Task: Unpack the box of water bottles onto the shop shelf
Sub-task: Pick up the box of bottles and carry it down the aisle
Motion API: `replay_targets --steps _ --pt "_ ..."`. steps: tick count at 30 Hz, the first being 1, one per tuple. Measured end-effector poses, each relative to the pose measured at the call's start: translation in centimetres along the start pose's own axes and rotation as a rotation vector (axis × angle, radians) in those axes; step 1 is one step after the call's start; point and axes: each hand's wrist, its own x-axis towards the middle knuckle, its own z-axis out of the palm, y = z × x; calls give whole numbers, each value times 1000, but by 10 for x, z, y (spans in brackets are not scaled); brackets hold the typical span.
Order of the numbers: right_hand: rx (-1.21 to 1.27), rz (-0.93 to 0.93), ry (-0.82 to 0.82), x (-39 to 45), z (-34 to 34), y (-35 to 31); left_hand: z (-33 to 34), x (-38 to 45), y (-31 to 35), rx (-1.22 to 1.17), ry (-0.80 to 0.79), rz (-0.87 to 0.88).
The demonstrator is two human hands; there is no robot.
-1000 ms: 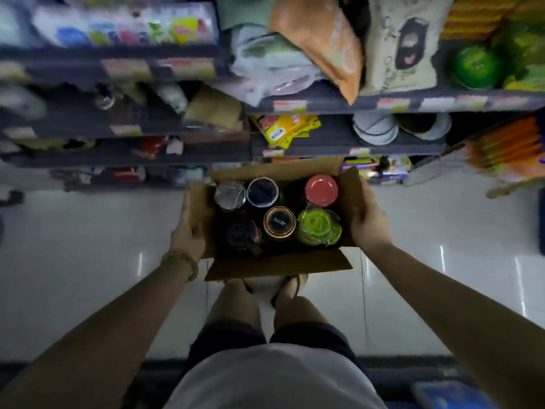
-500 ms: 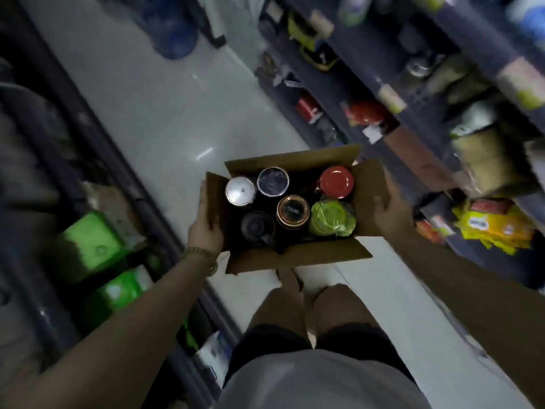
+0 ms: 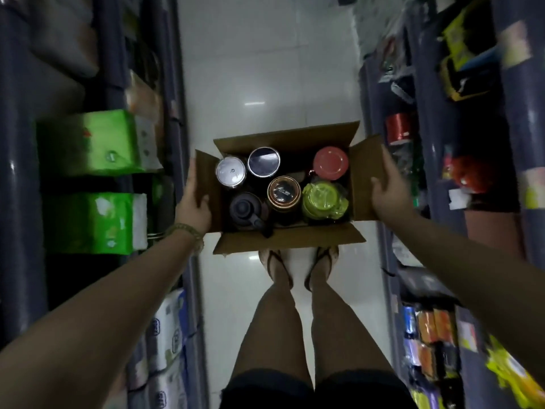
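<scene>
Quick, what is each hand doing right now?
Left hand: grips the left flap of the box.
Right hand: grips the right flap.

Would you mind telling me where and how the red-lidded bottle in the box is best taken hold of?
Grip the red-lidded bottle by its round lid, coming straight down from above. It stands upright in the far right corner of the cardboard box, so only the top shows; the box walls and the green-wrapped bottle close by likely block its sides. Either the left hand or the right hand must first let go of the box.
</scene>
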Motion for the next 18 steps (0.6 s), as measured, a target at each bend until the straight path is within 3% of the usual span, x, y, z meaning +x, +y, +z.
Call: replay_targets --steps 5,18 --pt "-34 -14 -48 52 40 42 52 41 -43 0 15 -113" --pt "18 116 -19 148 164 197 210 165 -157 16 -16 -90"
